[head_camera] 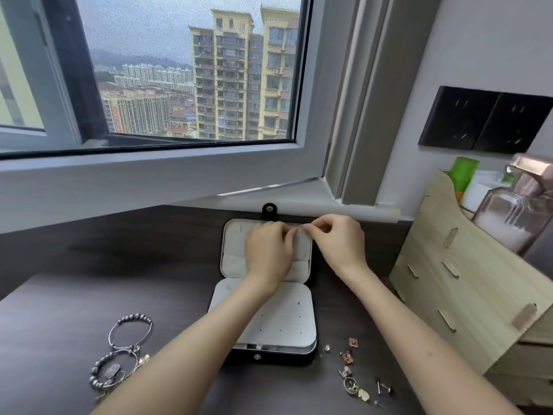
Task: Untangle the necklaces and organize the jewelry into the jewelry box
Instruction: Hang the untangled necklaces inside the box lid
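A dark surface (74,280) runs below a window. A pale wooden organizer (466,280) stands at its right edge. An open jewelry box (284,319) lies mid-surface, its lid (233,265) near the far edge. Both hands meet over the lid. The left hand (267,254) has its fingers curled out of view, so its grip cannot be told. The right hand (339,244) has its fingers pinching a small silver piece (301,226). Beaded bracelets (119,354) lie near the front left, and earrings (350,369) lie scattered right of the box.
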{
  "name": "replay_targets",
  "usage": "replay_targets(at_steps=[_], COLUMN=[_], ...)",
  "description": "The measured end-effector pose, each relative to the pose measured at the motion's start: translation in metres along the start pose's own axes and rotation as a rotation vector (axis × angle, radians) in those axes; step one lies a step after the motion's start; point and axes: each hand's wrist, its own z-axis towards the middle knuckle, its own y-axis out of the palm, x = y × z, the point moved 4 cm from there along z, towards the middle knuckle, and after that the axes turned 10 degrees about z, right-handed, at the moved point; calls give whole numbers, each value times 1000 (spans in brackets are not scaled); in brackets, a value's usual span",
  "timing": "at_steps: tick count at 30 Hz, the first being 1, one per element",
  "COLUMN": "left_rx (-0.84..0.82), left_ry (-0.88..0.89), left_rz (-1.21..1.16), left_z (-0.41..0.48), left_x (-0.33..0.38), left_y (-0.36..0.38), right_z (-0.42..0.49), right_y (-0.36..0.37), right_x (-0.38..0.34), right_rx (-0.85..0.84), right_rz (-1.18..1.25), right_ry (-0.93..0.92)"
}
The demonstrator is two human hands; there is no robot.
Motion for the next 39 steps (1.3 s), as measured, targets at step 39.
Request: replay_targets(at_steps=[39], left_rx=[-435], left_ry=[51], left_rz=[267], left_z=[-21], left_x=[2], left_y=[-9], right_z=[-36], right_y=[15], right_x=[-7], right_rx=[-161], right_rz=[-216], right_ry=[19])
